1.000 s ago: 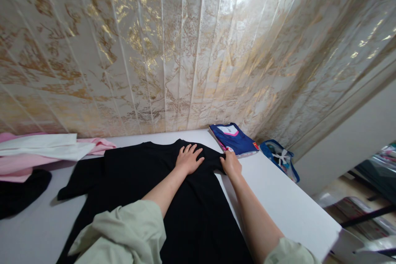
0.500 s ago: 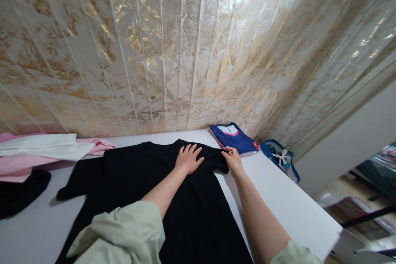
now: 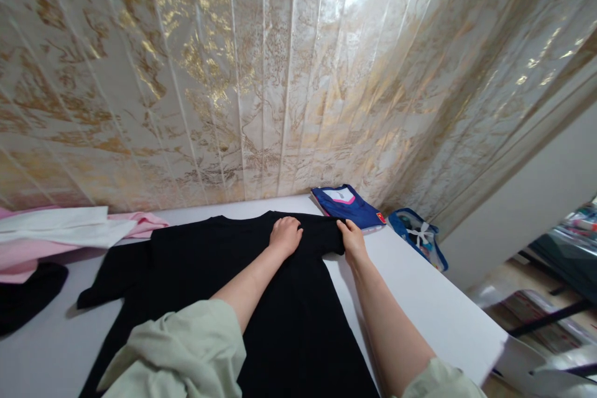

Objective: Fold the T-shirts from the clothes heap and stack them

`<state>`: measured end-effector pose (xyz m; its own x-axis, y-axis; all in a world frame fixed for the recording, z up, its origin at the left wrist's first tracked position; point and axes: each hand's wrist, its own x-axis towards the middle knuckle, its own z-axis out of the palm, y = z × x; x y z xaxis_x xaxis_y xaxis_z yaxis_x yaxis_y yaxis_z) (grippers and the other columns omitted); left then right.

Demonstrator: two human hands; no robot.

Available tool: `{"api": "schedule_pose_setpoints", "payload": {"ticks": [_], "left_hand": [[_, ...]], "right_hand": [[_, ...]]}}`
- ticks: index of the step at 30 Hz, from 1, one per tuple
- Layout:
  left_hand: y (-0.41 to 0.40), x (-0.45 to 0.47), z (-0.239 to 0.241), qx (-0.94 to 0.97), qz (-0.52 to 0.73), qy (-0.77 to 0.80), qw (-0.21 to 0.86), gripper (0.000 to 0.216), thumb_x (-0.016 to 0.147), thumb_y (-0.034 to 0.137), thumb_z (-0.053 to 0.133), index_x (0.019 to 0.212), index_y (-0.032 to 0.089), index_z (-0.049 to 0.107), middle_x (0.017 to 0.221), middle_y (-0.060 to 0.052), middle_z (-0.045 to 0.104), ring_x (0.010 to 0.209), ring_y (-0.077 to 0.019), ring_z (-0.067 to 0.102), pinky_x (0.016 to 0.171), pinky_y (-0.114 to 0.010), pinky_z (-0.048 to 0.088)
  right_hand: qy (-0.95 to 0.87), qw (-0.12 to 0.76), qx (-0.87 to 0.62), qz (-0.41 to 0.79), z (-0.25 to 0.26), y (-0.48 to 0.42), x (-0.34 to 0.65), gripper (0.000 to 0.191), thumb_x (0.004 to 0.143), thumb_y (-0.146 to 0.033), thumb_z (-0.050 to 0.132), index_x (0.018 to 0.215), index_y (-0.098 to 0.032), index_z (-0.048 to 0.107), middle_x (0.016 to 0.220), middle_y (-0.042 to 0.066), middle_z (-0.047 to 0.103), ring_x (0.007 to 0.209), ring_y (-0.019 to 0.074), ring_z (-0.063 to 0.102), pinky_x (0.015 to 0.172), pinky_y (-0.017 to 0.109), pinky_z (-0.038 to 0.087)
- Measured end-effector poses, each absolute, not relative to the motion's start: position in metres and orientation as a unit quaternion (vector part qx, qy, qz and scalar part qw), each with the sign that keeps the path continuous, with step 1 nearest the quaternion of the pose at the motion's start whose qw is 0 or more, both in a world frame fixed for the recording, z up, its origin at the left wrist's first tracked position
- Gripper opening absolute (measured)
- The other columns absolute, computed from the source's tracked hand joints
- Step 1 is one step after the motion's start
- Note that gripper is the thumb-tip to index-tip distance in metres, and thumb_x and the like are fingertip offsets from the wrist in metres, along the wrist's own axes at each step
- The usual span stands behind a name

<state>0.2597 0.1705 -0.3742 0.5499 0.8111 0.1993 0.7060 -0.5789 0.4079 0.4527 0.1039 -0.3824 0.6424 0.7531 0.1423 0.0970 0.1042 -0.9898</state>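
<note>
A black T-shirt lies spread over the white table, its collar toward the wall and its lower part running out of view at the bottom. At the shirt's right shoulder area, just beside the collar, my left hand has its fingers curled in and closed on the fabric; the fingertips are partly hidden. My right hand pinches the end of the sleeve on the right, thumb on top. The other sleeve lies flat on the left.
A folded navy garment lies at the table's back right, near a blue-edged clear bag. Pink and white clothes and a black item lie at the left. Behind the white table hangs a gold-patterned curtain.
My left hand has gone from flat with spread fingers to curled on the shirt's shoulder. The right sleeve now looks straighter and smoother, with my right hand still holding its end.
</note>
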Motion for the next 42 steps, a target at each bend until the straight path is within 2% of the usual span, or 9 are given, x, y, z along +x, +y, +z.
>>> {"api": "schedule_pose_setpoints", "payload": {"ticks": [7,11,14,16,21,28,36,39,42], "left_hand": [[0.167,0.272,-0.391,0.866,0.207,0.413,0.19,0.043,0.089,0.019,0.048,0.131,0.019,0.053,0.148,-0.01,0.044,0.14,-0.0288,0.033,0.116,-0.051,0.018],[0.188,0.265,-0.39,0.851,0.233,0.402,0.246,0.042,0.081,0.011,0.051,0.122,0.017,0.062,0.137,-0.01,0.057,0.132,-0.0257,0.046,0.114,-0.043,0.029],[0.204,0.257,-0.387,0.828,0.264,0.397,0.295,0.044,0.081,0.005,0.039,0.111,0.018,0.068,0.12,-0.005,0.069,0.117,-0.0186,0.06,0.105,-0.034,0.042],[0.21,0.253,-0.385,0.807,0.293,0.403,0.318,0.048,0.082,0.004,0.033,0.111,0.017,0.069,0.113,-0.005,0.072,0.11,-0.0167,0.064,0.101,-0.032,0.046],[0.207,0.252,-0.387,0.777,0.337,0.41,0.338,0.04,0.084,0.015,0.045,0.119,0.015,0.064,0.103,-0.007,0.074,0.102,-0.0199,0.067,0.095,-0.034,0.05],[0.201,0.257,-0.39,0.781,0.348,0.412,0.315,0.046,0.074,-0.003,0.045,0.106,0.02,0.07,0.113,-0.005,0.07,0.102,-0.017,0.065,0.097,-0.031,0.049],[0.18,0.254,-0.369,0.78,0.365,0.439,0.257,0.037,0.083,0.005,0.042,0.111,0.019,0.061,0.11,-0.009,0.063,0.109,-0.0207,0.059,0.101,-0.039,0.044],[0.145,0.246,-0.364,0.833,0.327,0.372,0.247,0.018,0.081,0.023,0.058,0.099,0.024,0.062,0.108,-0.004,0.062,0.108,-0.0229,0.056,0.101,-0.041,0.042],[0.117,0.235,-0.367,0.897,0.237,0.284,0.241,0.03,0.07,0.028,0.071,0.098,0.025,0.059,0.108,-0.002,0.06,0.104,-0.024,0.056,0.094,-0.04,0.044]], "right_hand": [[-0.565,0.513,-0.642,0.072,-0.349,0.089,0.424,0.026,0.083,-0.032,0.051,0.094,-0.019,0.07,0.093,0.006,0.069,0.084,0.019,0.06,0.077,0.029,0.046],[-0.699,0.337,-0.609,0.167,-0.341,0.074,0.388,0.027,0.082,-0.025,0.057,0.106,-0.022,0.069,0.096,0.005,0.069,0.081,0.0172,0.063,0.074,0.027,0.046],[-0.7,0.265,-0.598,0.286,-0.34,0.068,0.378,0.033,0.084,-0.029,0.057,0.116,-0.02,0.065,0.088,0.002,0.07,0.06,0.0124,0.061,0.063,0.025,0.046],[-0.679,0.284,-0.611,0.291,-0.339,0.069,0.382,0.028,0.088,-0.028,0.051,0.108,-0.02,0.068,0.083,0.001,0.071,0.054,0.0109,0.059,0.059,0.024,0.045],[-0.584,0.399,-0.7,0.099,-0.342,0.077,0.407,0.026,0.087,-0.02,0.045,0.097,-0.02,0.069,0.083,0.003,0.07,0.078,0.016,0.064,0.073,0.026,0.045],[-0.607,0.177,-0.744,0.216,-0.349,0.077,0.404,0.013,0.081,-0.017,0.055,0.083,-0.021,0.067,0.066,-0.002,0.066,0.061,0.0126,0.058,0.06,0.023,0.037],[-0.563,0.208,-0.761,0.246,-0.351,0.079,0.422,0.017,0.079,-0.008,0.051,0.091,-0.018,0.056,0.068,-0.003,0.063,0.054,0.0096,0.056,0.055,0.021,0.037],[-0.579,0.186,-0.744,0.278,-0.355,0.079,0.428,0.018,0.074,-0.007,0.057,0.088,-0.017,0.055,0.068,-0.004,0.061,0.054,0.0096,0.056,0.054,0.02,0.038],[-0.601,0.169,-0.732,0.272,-0.357,0.077,0.427,0.022,0.069,-0.011,0.066,0.087,-0.018,0.055,0.076,-0.003,0.061,0.064,0.0108,0.057,0.057,0.02,0.038]]}}
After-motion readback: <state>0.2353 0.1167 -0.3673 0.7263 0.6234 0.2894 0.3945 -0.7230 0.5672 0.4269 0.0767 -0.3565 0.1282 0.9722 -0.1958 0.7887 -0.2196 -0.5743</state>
